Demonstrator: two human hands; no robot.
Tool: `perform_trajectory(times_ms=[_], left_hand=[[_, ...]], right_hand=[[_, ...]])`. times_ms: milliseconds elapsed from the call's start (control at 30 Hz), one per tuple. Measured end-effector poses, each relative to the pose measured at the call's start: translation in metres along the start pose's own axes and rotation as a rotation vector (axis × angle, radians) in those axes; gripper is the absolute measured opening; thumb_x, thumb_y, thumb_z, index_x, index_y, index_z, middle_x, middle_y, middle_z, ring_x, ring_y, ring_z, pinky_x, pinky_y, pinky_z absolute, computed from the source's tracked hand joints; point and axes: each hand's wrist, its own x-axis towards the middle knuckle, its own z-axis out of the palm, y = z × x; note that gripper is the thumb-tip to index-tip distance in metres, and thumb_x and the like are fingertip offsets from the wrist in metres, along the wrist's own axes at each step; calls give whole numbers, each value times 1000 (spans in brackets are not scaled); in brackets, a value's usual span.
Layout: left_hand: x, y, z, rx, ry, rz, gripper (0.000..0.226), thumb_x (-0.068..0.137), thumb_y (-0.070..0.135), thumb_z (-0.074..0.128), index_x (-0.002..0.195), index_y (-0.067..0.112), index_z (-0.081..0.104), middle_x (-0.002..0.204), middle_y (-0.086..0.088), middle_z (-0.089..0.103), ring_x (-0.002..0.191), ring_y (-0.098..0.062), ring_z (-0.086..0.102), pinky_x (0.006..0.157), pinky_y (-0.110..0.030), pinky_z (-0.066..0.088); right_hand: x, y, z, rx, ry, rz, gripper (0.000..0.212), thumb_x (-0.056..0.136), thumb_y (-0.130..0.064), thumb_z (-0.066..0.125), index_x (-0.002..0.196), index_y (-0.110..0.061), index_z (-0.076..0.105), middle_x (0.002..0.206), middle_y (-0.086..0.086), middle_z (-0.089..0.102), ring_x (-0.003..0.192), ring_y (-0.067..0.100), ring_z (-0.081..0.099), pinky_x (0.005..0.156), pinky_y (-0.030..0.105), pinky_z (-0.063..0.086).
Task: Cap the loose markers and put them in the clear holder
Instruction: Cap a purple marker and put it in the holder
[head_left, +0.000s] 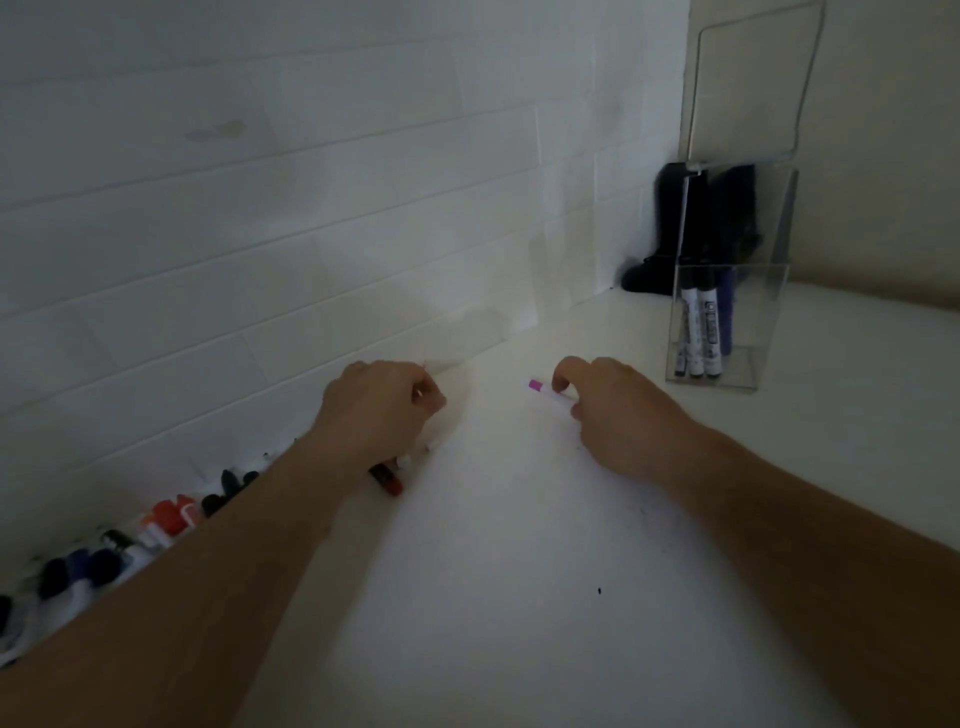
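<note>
We see two bare arms reaching out over a white bench (519, 571). The left hand (382, 410) is by the white brick wall (260, 182), with its fingers curled in. Something small and white peeks out by them, but we cannot tell if they grip it. Just near that hand lies a red marker (387, 479) on the bench.

The right hand (618, 410) rests on the bench in the middle. Its fingers pinch a white marker with a pink end (543, 391), which lies flat and points left.

On the far right stands the clear holder (722, 332), well apart from both hands. Three markers (701, 332) stand up inside it. Its tall clear back goes up the wall, and something dark (670, 234) sits behind it in the corner.

Along the wall on the near left lies a row of loose markers (119, 545), red, black and blue ones.
</note>
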Motion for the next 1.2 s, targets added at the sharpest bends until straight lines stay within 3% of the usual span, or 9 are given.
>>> perform_trajectory(times_ms=[100,167,233,300,433,500,633,867,1200], left_hand=[[-8,4,-1,-11,-222,-61,33,80,67,67,100,40,65,96,18,67,71,-13,73,91,-39,51],[-14,11,0,-110,-214,-39,23,82,55,73,96,37,67,93,14,67,56,-15,72,70,-35,61],[-15,20,6,-131,-130,24,17,88,48,69,101,36,69,97,14,66,69,-13,69,56,-26,57],[-14,27,16,-224,-38,111,20,96,44,60,114,37,66,98,13,65,80,-7,59,64,-22,45],[-18,47,30,-1063,42,1,16,103,21,53,105,25,68,83,4,66,73,-12,58,64,-24,45],[-21,55,30,-1551,-36,-159,16,102,8,51,101,13,66,82,-4,68,70,-14,58,60,-24,48],[-24,53,32,-1986,-145,-327,19,104,3,47,102,7,65,86,-10,70,71,-14,61,62,-19,56],[-28,52,39,-2012,-134,-347,23,106,15,45,101,8,66,77,-4,63,66,-11,54,64,-19,50],[-32,54,41,-1929,-119,-294,24,106,14,44,101,7,66,73,-4,56,64,-12,47,64,-24,42]], right_hand=[[2,0,2,-7,-14,-3,43,94,-6,57,131,-25,50,112,6,52,92,22,54,73,32,45],[2,0,4,-20,-29,6,47,95,-7,56,138,-26,46,117,9,52,95,24,54,76,34,46],[5,1,5,-15,-42,18,55,95,-5,54,144,-26,42,119,10,50,95,25,54,78,35,48],[7,3,6,19,-31,23,56,93,-1,53,143,-25,44,116,9,45,85,23,53,73,34,47],[9,11,10,66,44,-12,39,95,3,52,127,-18,57,106,4,45,68,11,42,59,18,38],[10,10,8,97,95,4,24,103,-13,49,123,-21,60,103,1,48,75,11,48,62,17,37],[10,3,4,167,140,35,25,104,-41,48,108,-27,67,95,-3,64,84,12,59,70,25,46],[1,-13,-4,165,424,-164,16,95,-45,61,94,-31,70,81,-12,63,76,7,57,71,28,48],[0,-18,6,-13,483,-318,24,94,-47,57,100,-31,73,81,-8,58,73,13,52,66,28,42]])
